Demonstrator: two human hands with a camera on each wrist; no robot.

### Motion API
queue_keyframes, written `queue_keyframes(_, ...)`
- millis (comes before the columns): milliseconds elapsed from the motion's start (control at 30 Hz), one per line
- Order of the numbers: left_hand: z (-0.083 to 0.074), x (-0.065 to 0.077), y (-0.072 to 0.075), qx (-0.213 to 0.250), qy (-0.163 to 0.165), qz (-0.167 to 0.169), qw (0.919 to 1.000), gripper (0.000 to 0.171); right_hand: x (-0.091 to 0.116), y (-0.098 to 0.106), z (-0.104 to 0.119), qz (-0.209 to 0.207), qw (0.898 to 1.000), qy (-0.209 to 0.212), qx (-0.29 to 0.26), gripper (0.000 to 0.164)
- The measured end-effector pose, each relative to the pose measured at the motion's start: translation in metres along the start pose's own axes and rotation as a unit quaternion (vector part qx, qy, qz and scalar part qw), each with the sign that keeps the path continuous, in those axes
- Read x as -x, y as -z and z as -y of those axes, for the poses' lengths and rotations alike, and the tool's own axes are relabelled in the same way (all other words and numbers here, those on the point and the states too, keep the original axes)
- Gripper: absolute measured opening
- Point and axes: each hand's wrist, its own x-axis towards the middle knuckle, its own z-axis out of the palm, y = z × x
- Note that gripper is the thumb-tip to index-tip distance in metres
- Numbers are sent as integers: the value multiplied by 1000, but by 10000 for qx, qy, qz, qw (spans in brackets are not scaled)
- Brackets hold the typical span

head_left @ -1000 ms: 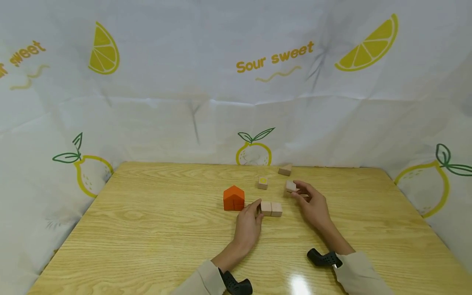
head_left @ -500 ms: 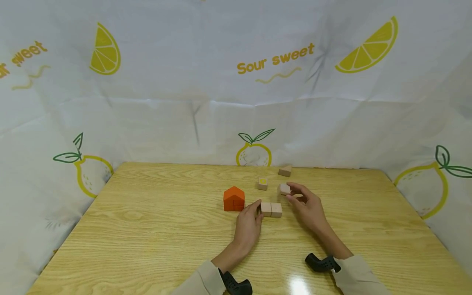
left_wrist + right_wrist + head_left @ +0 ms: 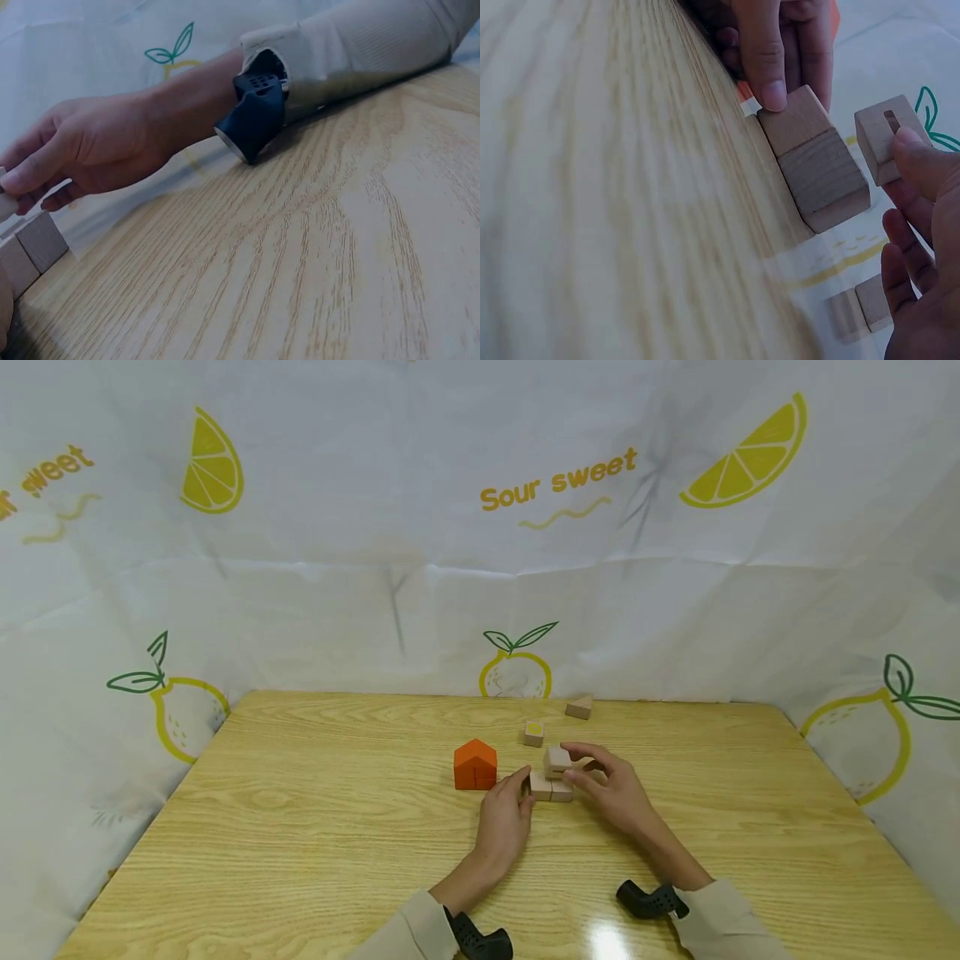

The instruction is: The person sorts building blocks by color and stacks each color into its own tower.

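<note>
Two plain wooden cubes stand side by side on the table; the left cube [image 3: 539, 787] abuts the right cube [image 3: 561, 792]. My left hand [image 3: 504, 827] grips the left cube, its thumb on the near face and its fingers behind, as the right wrist view shows. My right hand [image 3: 617, 789] pinches a pale wooden block [image 3: 885, 135] with a narrow slot in one face. That block hangs just above the pair, over the right cube in the head view, and a gap shows between them in the right wrist view.
An orange house-shaped group of blocks [image 3: 476, 767] stands left of the pair. Behind are a small wooden block with a yellow mark on top [image 3: 534, 734] and a wooden triangular block [image 3: 579, 707]. A lemon-printed cloth [image 3: 405, 610] rises beyond the wooden table [image 3: 300, 827].
My right hand has carried the slotted block left and nearer, from right of the pair to above it. My left hand has stayed at the left cube.
</note>
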Motion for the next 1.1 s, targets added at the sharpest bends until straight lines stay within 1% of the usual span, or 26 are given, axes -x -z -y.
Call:
queue_keyframes(200, 1, 0, 0, -15, -3, 26, 10000, 40, 1, -3, 3, 139, 9999, -70, 26, 39)
queue_keyframes(467, 1, 1, 0, 64, 15, 14, 10000, 42, 2, -8, 5, 242, 9996, 47, 137, 40)
queue_keyframes(600, 1, 1, 0, 212, 2, -59, 9998, 46, 2, -9, 11, 267, 9995, 84, 129, 40)
queue_keyframes(800, 3, 1, -1, 540, -100, -216, 9983, 52, 0, -8, 38, 312, 9993, 187, 70, 37)
queue_keyframes(867, 4, 0, -1, 686, -131, -239, 9973, 53, 0, -8, 43, 341, 9992, 209, 83, 37)
queue_keyframes(1000, 5, 0, -1, 905, -163, -246, 9955, 55, 0, -8, 46, 362, 9991, 231, 61, 37)
queue_keyframes(1100, 5, 0, -1, 987, -169, -232, 9947, 57, 0, -9, 40, 350, 9990, 263, 43, 37)
